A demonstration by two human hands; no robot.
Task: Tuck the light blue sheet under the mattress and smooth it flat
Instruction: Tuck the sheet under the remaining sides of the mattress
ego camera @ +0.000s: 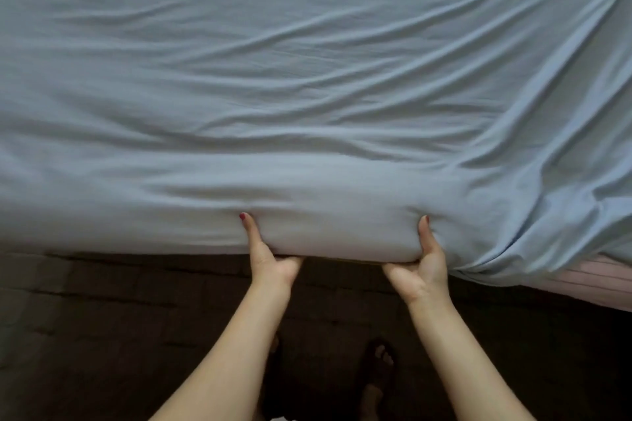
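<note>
The light blue sheet (307, 79) covers the whole top of the mattress and lies in long wrinkles. It wraps down over the near edge. My left hand (266, 255) grips that covered edge, thumb on the side and fingers hidden underneath. My right hand (422, 265) holds the same edge a forearm's width to the right, fingers also tucked under. Between my hands the edge bulges slightly upward. At the right the sheet hangs in loose, bunched folds (564, 215). A strip of bare pinkish mattress (602, 278) shows beneath them.
Dark tiled floor (102, 335) runs along the near side of the bed. My feet in sandals (379, 366) stand on it between my forearms, close to the bed edge.
</note>
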